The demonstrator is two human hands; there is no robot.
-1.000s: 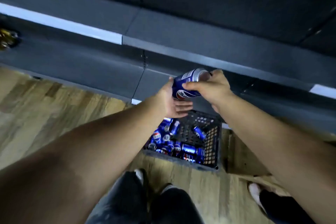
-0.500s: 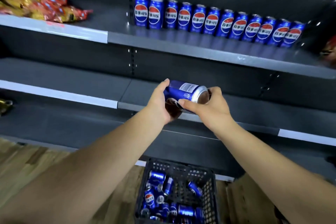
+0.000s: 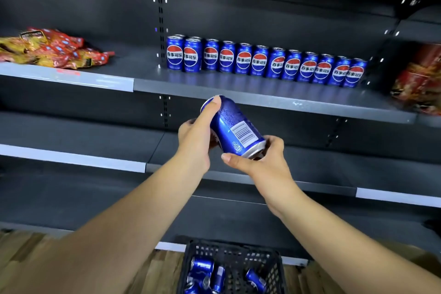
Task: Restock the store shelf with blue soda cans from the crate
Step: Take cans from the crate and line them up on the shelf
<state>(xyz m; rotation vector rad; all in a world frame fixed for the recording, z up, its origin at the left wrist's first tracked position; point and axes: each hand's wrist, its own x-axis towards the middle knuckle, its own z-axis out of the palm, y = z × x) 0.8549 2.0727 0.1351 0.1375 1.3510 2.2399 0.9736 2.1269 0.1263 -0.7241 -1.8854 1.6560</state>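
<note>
Your left hand grips the blue soda can along its left side, thumb pressed against the far end; your right hand pinches the near, silver-rimmed end, thumb below and fingers curled around the rim. The can is held in the air, tilted, far end up and to the left, barcode facing the camera, in front of and below the front edge of the stocked shelf. On that shelf a row of blue cans stands upright, logos forward, running from the slotted upright at left toward the right; at the left end one more can stands behind the front ones. Left of the row, on the same level, lies a pile of red and yellow snack bags. At the right edge sits red packaging, too blurred to identify. The two shelves beneath it are dark grey with pale edge strips. At bottom centre a black plastic crate rests on the wood-pattern floor, just in front of the shelf base; several blue cans lie loose on their sides inside it. Both your forearms are bare.
</note>
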